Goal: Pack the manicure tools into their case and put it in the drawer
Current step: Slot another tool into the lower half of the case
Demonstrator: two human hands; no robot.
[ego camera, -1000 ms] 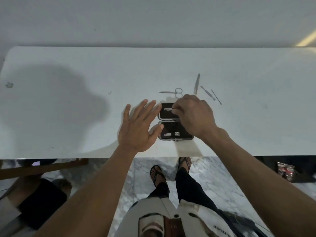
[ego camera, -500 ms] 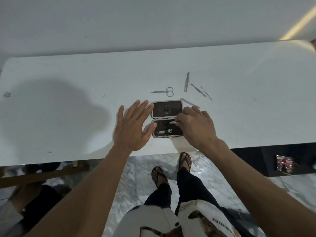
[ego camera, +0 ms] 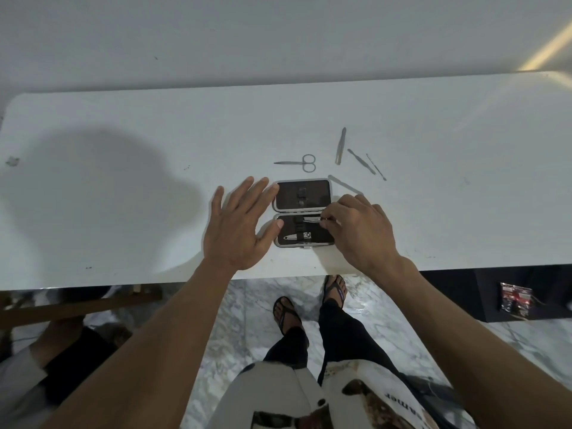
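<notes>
- On a long white table (ego camera: pixel 123 212), set against a plain pale wall (ego camera: pixel 278 35), an open manicure case (ego camera: pixel 303 213) is laid near the front edge, with its two dark-lined halves one behind the other.
- At the case's left side, the left hand (ego camera: pixel 238 224) is held flat with fingers straight and spread wide, the fingertips and thumb touching the case's rim.
- Over the case's right side, the right hand (ego camera: pixel 359 230) is curled, and a small metal tool (ego camera: pixel 312 220) is pinched between thumb and fingers above the nearer half.
- A nail clipper (ego camera: pixel 298 236) is seen strapped in the nearer half.
- Behind the case, small scissors (ego camera: pixel 298 163), tweezers (ego camera: pixel 340 146), a thin pusher (ego camera: pixel 360 161) and a slim pick (ego camera: pixel 376 167) are laid loose on the table; a flat nail file (ego camera: pixel 343 184) is placed just beside the case's far right corner.
- A broad soft shadow (ego camera: pixel 102 193) is cast over the table's left part.
- Below the table edge, marbled floor tiles (ego camera: pixel 244 320), sandalled feet (ego camera: pixel 286 312) and dark trousers are seen; a streak of warm light (ego camera: pixel 548 51) is thrown across the upper right.
</notes>
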